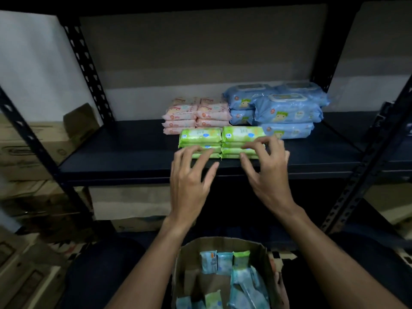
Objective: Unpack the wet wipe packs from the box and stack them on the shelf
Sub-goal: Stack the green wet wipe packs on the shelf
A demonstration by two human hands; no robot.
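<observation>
Squaring two green stacks at the near edge of the shelf.

Both hands are open and hold nothing: the left hand spreads its fingers at the near face of the left stack, the right hand at the right stack, fingertips touching or just short of the packs. To do this well, I judge, press both faces evenly and nudge the stacks back a little, since soft packs slide and these sit close to the lip. Pink packs stand just behind, blue packs to the far right, so room behind is tight. The box, near and below, holds more packs.
</observation>
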